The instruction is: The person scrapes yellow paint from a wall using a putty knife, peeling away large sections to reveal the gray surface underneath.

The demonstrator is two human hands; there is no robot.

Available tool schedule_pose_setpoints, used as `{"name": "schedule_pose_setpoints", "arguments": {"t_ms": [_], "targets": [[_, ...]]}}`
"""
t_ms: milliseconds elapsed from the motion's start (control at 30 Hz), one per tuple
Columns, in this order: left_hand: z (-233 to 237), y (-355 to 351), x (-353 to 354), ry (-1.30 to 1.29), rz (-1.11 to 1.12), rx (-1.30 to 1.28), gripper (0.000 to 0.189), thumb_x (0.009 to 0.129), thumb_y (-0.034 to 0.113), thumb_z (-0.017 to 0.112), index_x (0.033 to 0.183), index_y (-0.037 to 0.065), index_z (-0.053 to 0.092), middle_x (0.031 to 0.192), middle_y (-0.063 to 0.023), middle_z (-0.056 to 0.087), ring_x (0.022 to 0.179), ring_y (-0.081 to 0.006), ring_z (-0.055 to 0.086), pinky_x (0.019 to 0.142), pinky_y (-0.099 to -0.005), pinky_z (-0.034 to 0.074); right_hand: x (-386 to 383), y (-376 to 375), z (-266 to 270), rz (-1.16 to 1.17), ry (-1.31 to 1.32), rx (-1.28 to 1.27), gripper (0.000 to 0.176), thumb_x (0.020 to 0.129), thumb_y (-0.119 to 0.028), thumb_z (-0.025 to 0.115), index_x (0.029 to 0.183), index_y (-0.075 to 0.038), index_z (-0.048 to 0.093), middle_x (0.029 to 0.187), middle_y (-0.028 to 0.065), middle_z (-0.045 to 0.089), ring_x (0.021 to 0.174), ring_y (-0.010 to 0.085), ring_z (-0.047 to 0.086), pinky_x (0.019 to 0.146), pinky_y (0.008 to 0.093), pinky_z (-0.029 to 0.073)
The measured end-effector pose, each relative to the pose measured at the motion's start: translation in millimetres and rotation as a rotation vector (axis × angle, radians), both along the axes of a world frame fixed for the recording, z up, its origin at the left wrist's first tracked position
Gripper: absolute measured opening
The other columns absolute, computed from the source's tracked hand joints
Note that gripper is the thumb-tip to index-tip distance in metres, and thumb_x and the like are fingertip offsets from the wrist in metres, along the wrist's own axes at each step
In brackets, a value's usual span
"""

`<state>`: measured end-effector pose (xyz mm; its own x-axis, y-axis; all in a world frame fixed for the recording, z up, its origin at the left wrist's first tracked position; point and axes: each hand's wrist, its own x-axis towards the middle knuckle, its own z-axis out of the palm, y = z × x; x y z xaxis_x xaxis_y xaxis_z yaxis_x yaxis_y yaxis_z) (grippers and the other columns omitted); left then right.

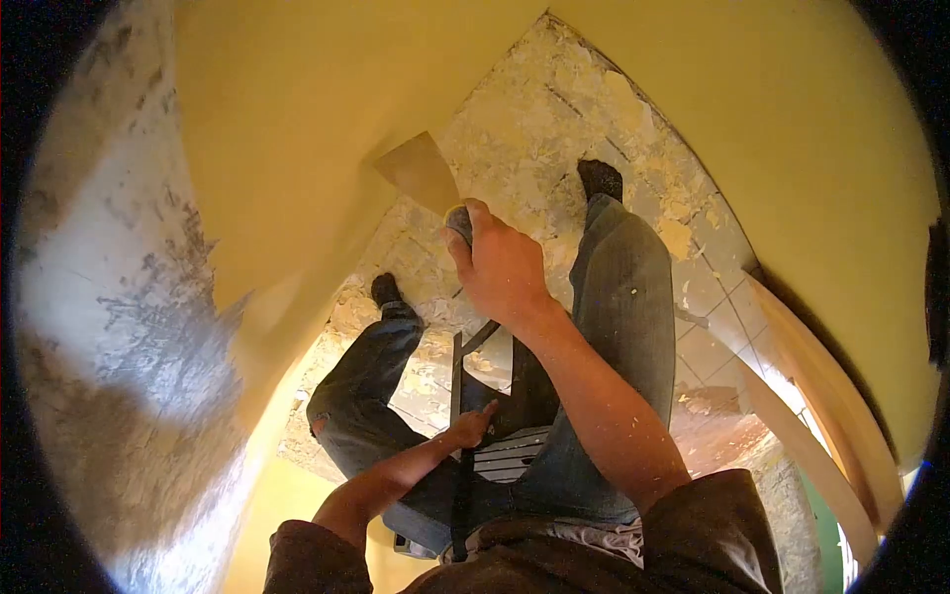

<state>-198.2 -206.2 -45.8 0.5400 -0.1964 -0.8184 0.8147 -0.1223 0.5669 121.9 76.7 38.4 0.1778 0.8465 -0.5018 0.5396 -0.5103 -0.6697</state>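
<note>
My right hand point(503, 265) is closed round the dark handle of a wide putty knife point(420, 173). Its broad blade points up and to the left, overlapping the yellow wall point(287, 109) in this view. Lower down, my left hand point(469, 430) grips the black frame of a step stool point(510, 455) between my legs. The stool has a slatted grey top, partly hidden by my thighs. Both my feet, in dark socks, are apart beyond it.
Flakes and scraps of yellow paint litter the tiled floor point(520, 129). At left, a stripped grey-white patch of wall point(119, 307) meets a ragged paint edge. Another yellow wall point(792, 129) rises at right, above a curved-looking wooden door edge point(831, 396).
</note>
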Motion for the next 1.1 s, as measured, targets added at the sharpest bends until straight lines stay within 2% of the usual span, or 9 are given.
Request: {"name": "schedule_pose_setpoints", "arguments": {"t_ms": [167, 300, 400, 533, 633, 800, 867, 967, 1100], "targets": [[-21, -6, -8, -0.13, 0.017, -0.041, 0.081, 0.086, 0.004, 0.048, 0.158, 0.008, 0.013, 0.09, -0.0301, 0.067, 0.085, -0.0454, 0.067, 0.075, -0.052, 0.051, -15, -8, -1, -0.061, 0.003, 0.062, 0.043, 0.097, -0.032, 0.057, 0.126, 0.0, 0.053, 0.094, 0.024, 0.069, 0.084, 0.0423, 0.068, 0.073, 0.0509, 0.053], [-153, -87, -52, -0.6, 0.276, 0.036, 0.074, 0.087, 0.01, 0.051, 0.156, 0.01, 0.026, 0.099, -0.0289, 0.067, 0.089, -0.043, 0.067, 0.079, -0.0506, 0.051, -22, -16, -1, -0.01, -0.053, 0.156, 0.04, 0.095, -0.03, 0.056, 0.117, 0.003, 0.053, 0.093, 0.0237, 0.069, 0.079, 0.0405, 0.069, 0.069, 0.0517, 0.055], [-56, 47, 43, -0.136, -0.291, -0.073, 0.068, 0.09, 0.015, 0.05, 0.155, 0.011, 0.031, 0.099, -0.028, 0.069, 0.09, -0.0427, 0.068, 0.081, -0.0512, 0.051, -22, -23, 6, 0.041, -0.084, 0.239, 0.04, 0.095, -0.03, 0.057, 0.117, 0.002, 0.055, 0.093, 0.0243, 0.069, 0.079, 0.041, 0.069, 0.069, 0.0522, 0.055], [4, 109, 87, 0.064, 0.143, 0.385, 0.05, 0.097, 0.045, 0.047, 0.095, 0.003, 0.074, 0.076, -0.0242, 0.067, 0.078, -0.0446, 0.066, 0.076, -0.0523, 0.05, -22, -42, -13, -0.071, -0.107, 0.341, 0.043, 0.092, -0.035, 0.061, 0.114, 0.002, 0.057, 0.092, 0.0264, 0.069, 0.086, 0.0436, 0.068, 0.076, 0.0523, 0.054], [63, 151, 96, 0.009, 0.406, 0.599, 0.07, 0.098, 0.058, 0.042, 0.067, 0.001, 0.068, 0.077, -0.0226, 0.068, 0.077, -0.0449, 0.065, 0.075, -0.0528, 0.049, -19, -52, -16, -0.221, -0.073, 0.408, 0.043, 0.091, -0.037, 0.063, 0.11, 0.002, 0.059, 0.092, 0.027, 0.069, 0.09, 0.045, 0.067, 0.079, 0.0515, 0.053], [104, 159, 59, -0.232, 0.641, 1.063, 0.064, 0.1, 0.054, 0.045, 0.079, -0.001, 0.07, 0.066, -0.0182, 0.066, 0.067, -0.0306, 0.07, 0.067, -0.0426, 0.051, -38, -85, -19, -0.34, -0.043, 0.491, 0.036, 0.092, -0.032, 0.065, 0.102, 0.002, 0.061, 0.091, 0.0243, 0.069, 0.085, 0.039, 0.069, 0.079, 0.0465, 0.054], [122, 153, 50, -0.182, 0.888, 0.822, 0.059, 0.1, 0.052, 0.047, 0.091, -0.001, 0.071, 0.064, -0.0164, 0.065, 0.063, -0.0251, 0.069, 0.061, -0.0392, 0.05, -45, -94, -11, -0.394, 0.343, 0.346, 0.035, 0.096, -0.032, 0.063, 0.111, -0.001, 0.055, 0.08, 0.0099, 0.065, 0.062, 0.0201, 0.064, 0.051, 0.0361, 0.051], [131, 143, 42, -0.187, 0.999, 0.705, 0.054, 0.101, 0.047, 0.05, 0.097, -0.003, 0.07, 0.063, -0.0124, 0.064, 0.064, -0.0204, 0.069, 0.058, -0.0353, 0.049, -76, -113, 58, -0.474, 0.563, 0.321, 0.031, 0.098, -0.03, 0.061, 0.112, -0.005, 0.05, 0.078, 0.0037, 0.057, 0.052, 0.0114, 0.054, 0.041, 0.0295, 0.044], [107, 149, 33, -0.309, 1.126, 0.74, 0.05, 0.1, 0.043, 0.052, 0.105, -0.004, 0.067, 0.069, -0.0144, 0.067, 0.065, -0.0215, 0.069, 0.062, -0.0368, 0.051, -111, -118, 89, -0.412, 0.661, 0.429, 0.037, 0.097, -0.033, 0.063, 0.114, -0.005, 0.047, 0.069, 0.0054, 0.056, 0.047, 0.0151, 0.054, 0.037, 0.0317, 0.04]]}}
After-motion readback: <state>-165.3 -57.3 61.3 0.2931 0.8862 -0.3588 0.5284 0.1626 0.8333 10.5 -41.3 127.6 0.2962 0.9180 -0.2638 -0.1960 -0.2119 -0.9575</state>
